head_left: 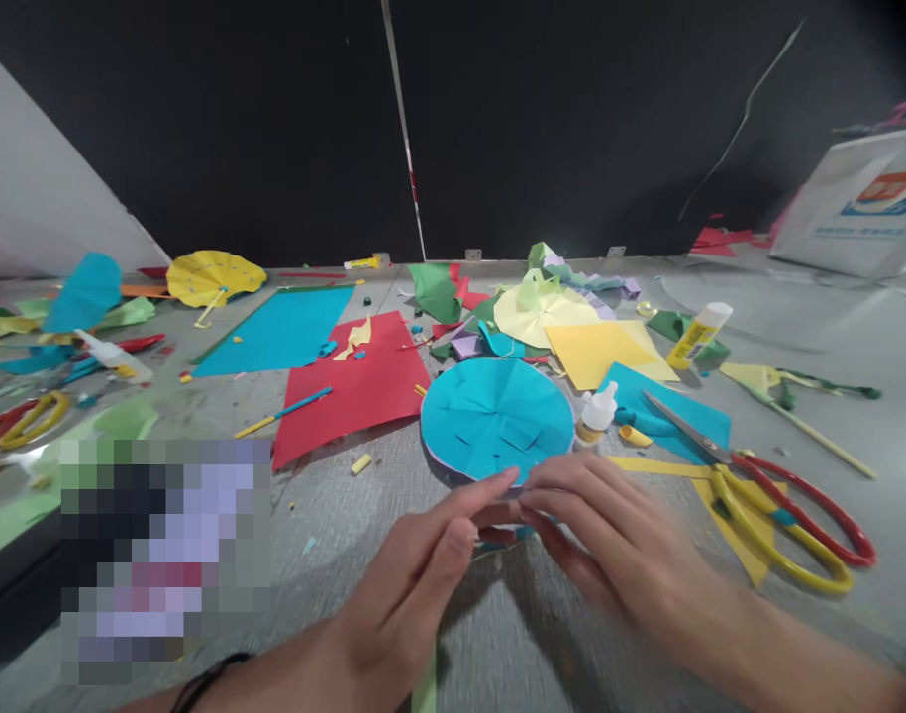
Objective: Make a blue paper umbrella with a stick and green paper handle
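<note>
In the lower middle, my left hand [427, 560] and my right hand [612, 530] meet with their fingers bent toward each other. A bit of blue [525, 533] shows between and beneath the fingertips; most of whatever they hold is covered. Just beyond my fingers lies a round, pleated blue paper disc [489, 406] with a pale rim and creased flaps, its near edge at my fingertips. Right of the disc stands a small white-capped glue bottle [598, 411]. Scissors [727, 460] with red and yellow handles rest open to the right of my right hand.
Red paper [355, 386], blue paper [281, 327] and yellow paper [608, 352] lie behind. A glue stick [699, 335] stands at right. A yellow paper umbrella [215, 277] is at back left, near a glue bottle [115, 356]. A pixelated patch covers the lower left.
</note>
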A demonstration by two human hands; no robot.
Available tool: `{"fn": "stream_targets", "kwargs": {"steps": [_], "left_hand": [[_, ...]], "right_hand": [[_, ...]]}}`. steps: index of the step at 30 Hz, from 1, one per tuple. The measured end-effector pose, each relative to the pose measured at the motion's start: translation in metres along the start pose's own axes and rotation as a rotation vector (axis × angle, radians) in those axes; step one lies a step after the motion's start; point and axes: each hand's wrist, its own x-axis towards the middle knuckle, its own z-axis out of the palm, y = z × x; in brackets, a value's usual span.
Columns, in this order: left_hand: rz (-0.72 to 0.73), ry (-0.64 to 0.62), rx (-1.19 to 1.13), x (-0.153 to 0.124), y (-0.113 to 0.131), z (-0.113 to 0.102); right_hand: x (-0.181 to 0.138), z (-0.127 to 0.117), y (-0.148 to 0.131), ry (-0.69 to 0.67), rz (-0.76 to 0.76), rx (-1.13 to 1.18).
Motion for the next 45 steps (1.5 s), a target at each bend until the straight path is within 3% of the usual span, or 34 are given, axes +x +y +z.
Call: {"fn": "stream_targets", "kwargs": {"steps": [6,13,15,21,26,34,38,41,44,45], "left_hand": [[0.040,-0.069,0.175,0.001,0.007,0.000],[-0.034,-0.071,0.157,0.001,0.003,0.000],[-0.077,-0.062,0.068,0.002,-0.001,0.000],[-0.186,-0.018,-0.492,0.015,0.000,0.000],[-0.165,0.048,-0.519,0.016,0.002,-0.001],[-0.068,-0.104,-0.269,0.000,0.002,0.001],[-0.015,-0.241,-0.232,-0.001,0.000,-0.003],[0.119,-0.308,-0.112,-0.003,0.001,-0.010],[0.284,-0.354,0.271,-0.006,0.011,-0.017],[0.408,-0.382,0.415,-0.007,0.016,-0.018]], "right_hand": [[-0.007,0.005,-0.001,-0.029,-0.160,-0.217],[-0.004,0.003,0.005,-0.039,0.025,-0.121],[-0.002,0.000,0.008,0.004,0.083,-0.075],[-0.002,0.000,0.002,0.059,0.135,0.076],[-0.006,0.003,-0.003,-0.013,0.104,0.100],[-0.003,0.002,-0.003,0.050,-0.076,-0.080],[-0.005,0.003,-0.007,0.057,-0.103,-0.172],[-0.006,0.002,-0.005,0.057,-0.028,-0.171],[-0.005,0.001,0.003,0.086,0.121,-0.056],[-0.004,0.000,0.006,0.107,0.167,-0.027]]}}
